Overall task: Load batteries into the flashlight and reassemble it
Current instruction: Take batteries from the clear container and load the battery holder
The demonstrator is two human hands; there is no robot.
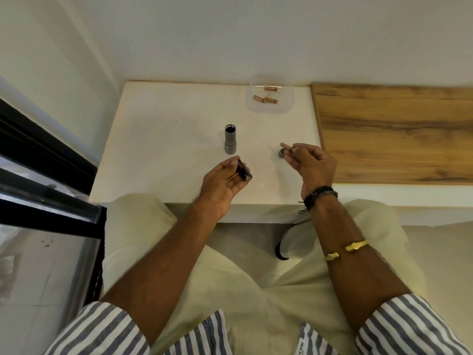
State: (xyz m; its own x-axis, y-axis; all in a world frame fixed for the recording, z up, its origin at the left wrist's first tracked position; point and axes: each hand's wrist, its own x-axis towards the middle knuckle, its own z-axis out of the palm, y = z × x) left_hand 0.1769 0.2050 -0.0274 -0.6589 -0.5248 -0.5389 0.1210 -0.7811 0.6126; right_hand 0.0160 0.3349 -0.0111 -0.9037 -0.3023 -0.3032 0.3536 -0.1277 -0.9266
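1. Forearms are stretched forward over the lap, and both hands are raised above the near part of the white table point(158, 119).
2. The left hand point(222, 183) is turned palm-up and tilted inward. A black battery holder point(244, 171) is gripped at a slant between its thumb and curled fingers.
3. The right hand point(316, 165) is held with its back toward the camera. A copper-coloured battery point(288, 147) is pinched at its fingertips, with the free end pointed toward the left-hand side.
4. A small round cap point(281, 152) is seen on the table just under the pinched battery, close to the right fingertips. Whether the two touch cannot be told.
5. The grey flashlight body point(230, 139) is stood upright with its open end up, just beyond the left hand. It is touched by neither hand.
6. A clear tray point(286, 108) is set well beyond the right hand, and three more batteries point(271, 100) are laid in it.
7. A black cord band point(321, 193) is worn at the right wrist and a gold bangle point(354, 245) further up that forearm.
8. A wooden surface point(396, 131) is seen outward of the right hand, beside the table.
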